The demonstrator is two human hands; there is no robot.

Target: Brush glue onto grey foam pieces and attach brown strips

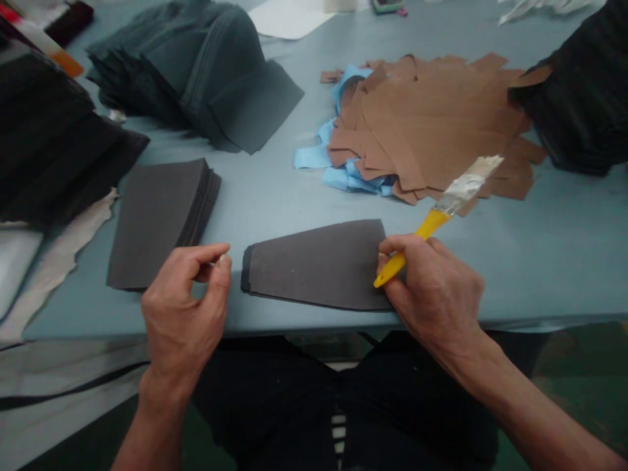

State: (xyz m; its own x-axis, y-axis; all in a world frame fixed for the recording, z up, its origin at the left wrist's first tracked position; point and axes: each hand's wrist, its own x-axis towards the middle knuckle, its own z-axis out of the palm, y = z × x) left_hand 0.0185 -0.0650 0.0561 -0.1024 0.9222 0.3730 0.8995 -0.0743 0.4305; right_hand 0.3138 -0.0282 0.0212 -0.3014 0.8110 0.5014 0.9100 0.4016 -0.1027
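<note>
A paintbrush (432, 222) with a yellow handle and pale, caked bristles is gripped in my right hand (436, 284), its bristles pointing up and away to the right. The fingertips of that hand also touch the right end of a tapered dark grey panel (314, 265) lying flat near the table's front edge. A black strip (246, 268) shows along the panel's narrow left end. Just left of it, my left hand (189, 304) is raised with thumb and forefinger pinched together; nothing shows between them. Behind that hand lies a stack of dark grey pieces (154, 216).
Brown cut pieces (422, 118) lie in a heap with light blue ones (314, 157) beneath. Dark green-grey pieces (196, 72) are piled at the back left. Black stacks stand at the far left (49, 144) and right (583, 98). White paper (289, 16) lies behind.
</note>
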